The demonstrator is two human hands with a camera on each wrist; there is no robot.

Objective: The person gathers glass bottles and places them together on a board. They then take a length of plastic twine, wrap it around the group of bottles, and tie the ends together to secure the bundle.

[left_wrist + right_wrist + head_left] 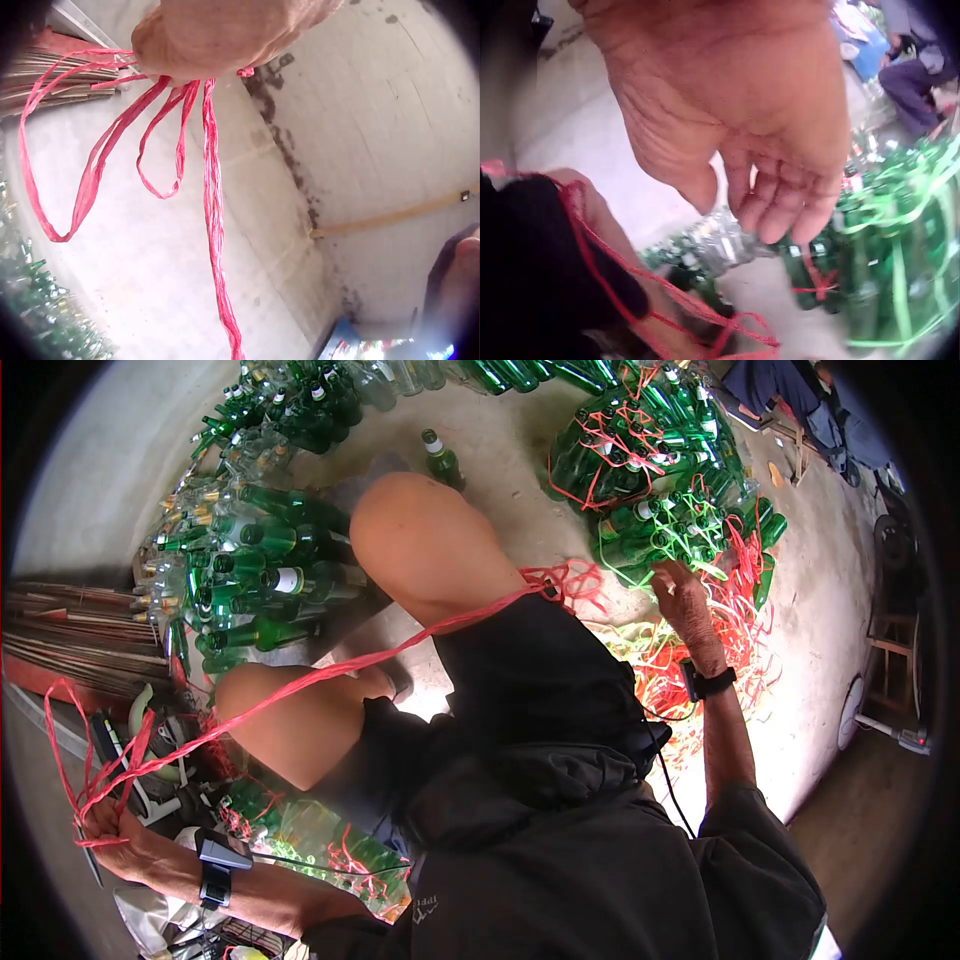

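Pink plastic twine [320, 678] runs from my left hand [108, 828] across both bare knees to a loose tangle on the thigh. The left hand grips it out at the far left, and loops of twine [214, 225] dangle below that hand in the left wrist view. My right hand [685, 605] hovers beside a bundle of green bottles [665, 530] tied with light green twine. Its fingers [769, 195] are loosely bent with nothing between them. In the right wrist view, more pink twine [682, 300] trails over the leg.
Rows of green and clear bottles [265, 575] line the left side. One green bottle [441, 460] stands alone ahead. Another bottle bundle [600, 445] is wrapped in red twine. A heap of red and green twine [735, 620] lies at the right. Another person [922, 75] appears in the right wrist view.
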